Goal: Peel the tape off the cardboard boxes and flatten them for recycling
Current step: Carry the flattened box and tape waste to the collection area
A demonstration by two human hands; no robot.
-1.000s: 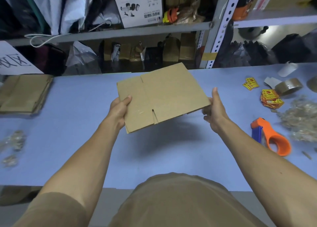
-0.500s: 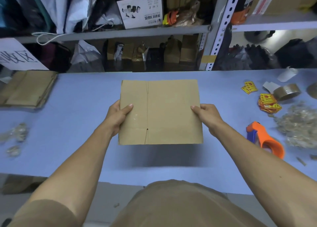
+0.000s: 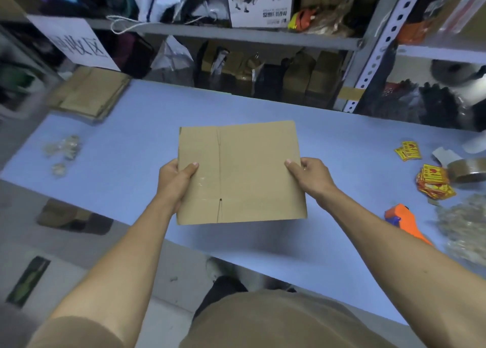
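Note:
A flattened brown cardboard box (image 3: 244, 174) hangs level above the blue table (image 3: 136, 137), held between both hands. My left hand (image 3: 175, 179) grips its left edge with the thumb on top, next to a patch of clear tape. My right hand (image 3: 311, 178) pinches the right edge, thumb on top too. A crease and a short slit run down the box left of its middle. A stack of flattened cardboard boxes (image 3: 89, 95) lies at the table's far left corner.
Crumpled clear tape (image 3: 63, 148) lies on the table's left. On the right are an orange tape dispenser (image 3: 405, 221), a brown tape roll (image 3: 468, 170), yellow-red stickers (image 3: 434, 180) and a heap of peeled tape (image 3: 465, 226). Cluttered metal shelves (image 3: 236, 35) stand behind the table.
The box went from tilted to flat and square between my hands. My view has swung left, so the cardboard stack and the floor at the left show more.

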